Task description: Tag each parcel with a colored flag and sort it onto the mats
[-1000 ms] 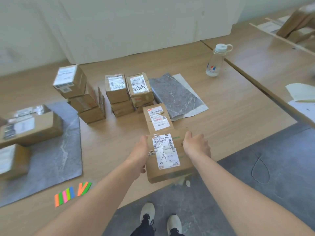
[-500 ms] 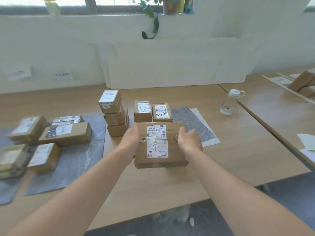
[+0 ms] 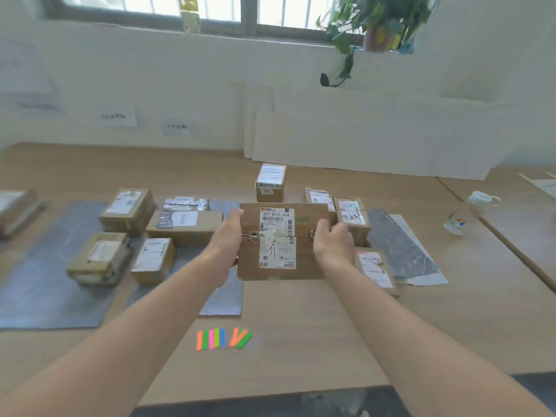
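Lifted since a second ago from the near edge of the desk (image 3: 301, 341), the parcel (image 3: 279, 242) sat higher, in front of the stacked boxes (image 3: 270, 182), hiding their lower parts. Your fingertips were lost behind its sides, the bottle (image 3: 469, 216) at right was blurred, and one box (image 3: 15, 209) at far left was cut off. Your left grip (image 3: 227, 236) and right grip (image 3: 331, 242) each curled round a short side, holding it between them. It hung above the desk, seen against the right edge of a grey mat (image 3: 222, 296), with the coloured flags (image 3: 224, 338) lying nearer you.
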A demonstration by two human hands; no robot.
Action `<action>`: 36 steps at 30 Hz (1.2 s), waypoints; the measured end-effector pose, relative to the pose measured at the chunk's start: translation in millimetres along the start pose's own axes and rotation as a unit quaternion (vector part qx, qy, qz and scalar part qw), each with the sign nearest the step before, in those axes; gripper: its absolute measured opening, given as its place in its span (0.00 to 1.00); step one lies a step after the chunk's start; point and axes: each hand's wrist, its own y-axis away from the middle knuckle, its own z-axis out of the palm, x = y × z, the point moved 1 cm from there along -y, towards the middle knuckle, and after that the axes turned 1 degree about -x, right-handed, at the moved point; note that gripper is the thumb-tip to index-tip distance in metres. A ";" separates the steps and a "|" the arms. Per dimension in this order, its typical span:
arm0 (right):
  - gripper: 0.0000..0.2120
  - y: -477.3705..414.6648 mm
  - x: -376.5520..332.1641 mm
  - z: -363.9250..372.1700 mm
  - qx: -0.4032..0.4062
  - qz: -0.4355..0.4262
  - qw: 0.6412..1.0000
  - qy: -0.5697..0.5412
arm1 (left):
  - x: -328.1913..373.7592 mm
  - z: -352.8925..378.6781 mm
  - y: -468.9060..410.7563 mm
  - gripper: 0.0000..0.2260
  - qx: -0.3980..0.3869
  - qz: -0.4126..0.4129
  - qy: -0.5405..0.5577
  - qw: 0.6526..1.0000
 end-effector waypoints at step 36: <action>0.19 191.7 -111.0 318.7 -0.168 -0.058 0.980 0.088 | -67.2 -375.8 -4.7 0.17 0.136 -0.096 0.005 0.986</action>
